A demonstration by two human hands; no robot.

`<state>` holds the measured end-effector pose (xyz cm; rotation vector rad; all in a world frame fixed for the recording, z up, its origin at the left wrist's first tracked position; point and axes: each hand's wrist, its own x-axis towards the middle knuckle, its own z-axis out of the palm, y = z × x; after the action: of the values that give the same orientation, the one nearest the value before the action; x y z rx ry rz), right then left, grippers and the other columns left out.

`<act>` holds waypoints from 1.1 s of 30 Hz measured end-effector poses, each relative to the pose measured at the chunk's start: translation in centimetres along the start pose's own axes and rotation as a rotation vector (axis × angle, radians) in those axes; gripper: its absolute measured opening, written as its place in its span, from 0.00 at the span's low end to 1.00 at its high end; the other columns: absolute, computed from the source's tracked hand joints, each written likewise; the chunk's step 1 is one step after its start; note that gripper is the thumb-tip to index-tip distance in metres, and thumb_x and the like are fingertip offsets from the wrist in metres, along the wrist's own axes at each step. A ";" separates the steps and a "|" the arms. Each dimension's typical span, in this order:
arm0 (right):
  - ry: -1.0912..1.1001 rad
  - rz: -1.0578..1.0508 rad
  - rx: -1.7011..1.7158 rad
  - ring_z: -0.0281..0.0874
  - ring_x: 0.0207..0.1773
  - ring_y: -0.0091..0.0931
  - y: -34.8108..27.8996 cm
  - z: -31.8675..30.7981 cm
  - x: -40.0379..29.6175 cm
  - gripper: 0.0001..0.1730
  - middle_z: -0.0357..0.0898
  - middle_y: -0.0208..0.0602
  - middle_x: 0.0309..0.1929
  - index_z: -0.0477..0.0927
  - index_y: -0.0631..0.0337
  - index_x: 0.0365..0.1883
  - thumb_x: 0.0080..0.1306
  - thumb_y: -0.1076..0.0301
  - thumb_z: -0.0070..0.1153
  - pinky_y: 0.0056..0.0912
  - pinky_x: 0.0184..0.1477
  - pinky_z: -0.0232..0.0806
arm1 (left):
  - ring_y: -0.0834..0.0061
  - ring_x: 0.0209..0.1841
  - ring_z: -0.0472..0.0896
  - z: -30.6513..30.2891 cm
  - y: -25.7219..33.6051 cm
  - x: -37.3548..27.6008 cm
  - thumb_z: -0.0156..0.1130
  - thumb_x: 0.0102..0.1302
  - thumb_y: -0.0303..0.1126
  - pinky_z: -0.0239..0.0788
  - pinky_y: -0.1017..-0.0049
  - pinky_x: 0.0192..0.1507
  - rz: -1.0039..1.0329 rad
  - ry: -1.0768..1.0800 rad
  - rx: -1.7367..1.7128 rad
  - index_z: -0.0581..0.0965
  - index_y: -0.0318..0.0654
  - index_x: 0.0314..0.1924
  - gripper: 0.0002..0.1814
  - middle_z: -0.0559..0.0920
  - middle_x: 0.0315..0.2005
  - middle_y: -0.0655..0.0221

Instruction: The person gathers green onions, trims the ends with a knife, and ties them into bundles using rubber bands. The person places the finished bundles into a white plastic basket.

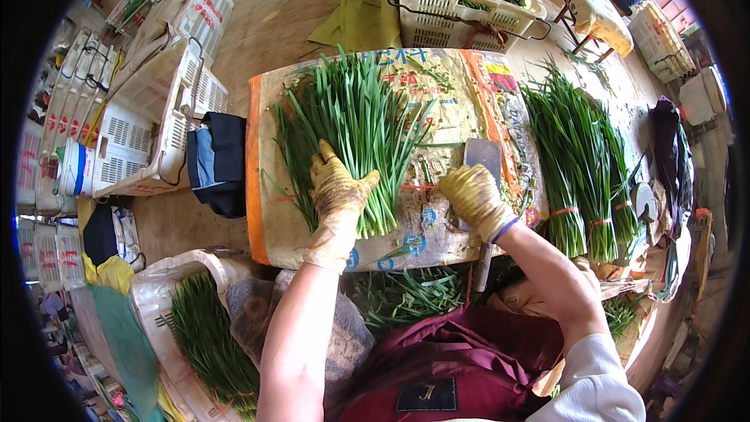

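A loose bunch of long green leaves, like garlic chives [357, 111], lies on a low worktop covered with a printed woven sack [457, 111]. My left hand [341, 187], in a stained yellowish glove, rests with spread fingers on its lower part. A red tie [416, 187] runs across the sack from the bunch to my right hand [476, 196], gloved too, whose fingers are curled on its end. Beneath and beside that hand lies a cleaver with a broad blade [484, 155], its handle [482, 268] pointing towards me. Leaf scraps are strewn around the blade.
Several tied green bunches [586, 187] lie at the right. A white plastic crate [463, 14] of greens stands beyond the worktop, an empty-looking crate [146, 129] at the left, and a crate [152, 305] with bunches at the lower left. A stool [592, 9] stands at the upper right.
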<state>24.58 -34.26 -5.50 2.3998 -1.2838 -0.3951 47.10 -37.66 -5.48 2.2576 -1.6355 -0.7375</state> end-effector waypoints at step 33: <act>-0.060 0.356 1.106 0.79 0.39 0.38 -11.6 -5.1 -18.7 0.17 0.81 0.39 0.35 0.78 0.52 0.49 0.62 0.61 0.54 0.42 0.41 0.71 | 0.59 0.72 0.53 -4.4 0.2 1.1 0.77 0.45 0.55 0.46 0.65 0.71 0.107 -0.147 -0.433 0.50 0.31 0.72 0.64 0.53 0.71 0.50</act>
<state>25.06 -11.63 -5.13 2.8282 -2.3265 0.4991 49.56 -39.11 -1.90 1.8355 -1.4680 -1.1276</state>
